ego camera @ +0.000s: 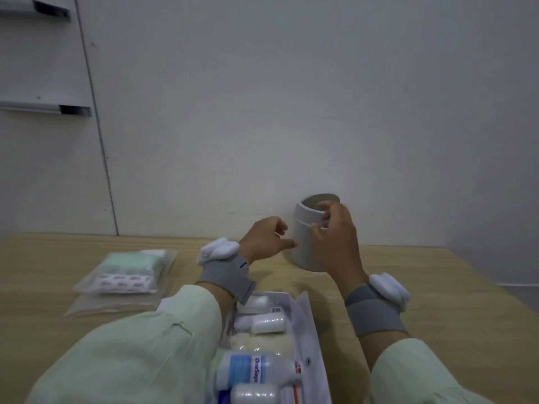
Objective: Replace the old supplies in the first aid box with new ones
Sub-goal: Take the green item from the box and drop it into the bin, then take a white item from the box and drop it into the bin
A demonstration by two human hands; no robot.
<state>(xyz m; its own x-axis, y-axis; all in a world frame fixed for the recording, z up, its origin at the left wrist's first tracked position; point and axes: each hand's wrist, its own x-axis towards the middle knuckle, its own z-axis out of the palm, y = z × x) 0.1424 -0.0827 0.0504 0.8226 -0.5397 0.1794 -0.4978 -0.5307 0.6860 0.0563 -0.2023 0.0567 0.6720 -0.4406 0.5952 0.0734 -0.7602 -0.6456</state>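
A plain white wall point(291, 112) fills the upper half of the view, and a light wooden table point(437, 287) runs up against it. Nearest the person, in the middle of the table, lies the first aid box point(306, 316), open, with white bottles point(268, 322) lying on their sides in it. To the left of the box, well apart from both hands, sits a stack of clear packets point(125, 275) holding pale green and white dressings. Straight ahead beyond the box, at the far edge of the table and close to the wall, a white jar point(304, 243) stands upright with its long axis vertical and its top open. Both arms, in pale green sleeves with grey wristbands, reach forward over the box to it. The right hand point(335, 240) is on the jar, its fingers point(323, 218) curled round the upper wall just under the rim, grasping it from the right side. The left hand point(265, 240) hangs just left of the jar with fingers loosely curled and nothing in it; its thumb points at the jar's wall, touching or just short, hard to tell. The right hand is likely the one to lift the jar.
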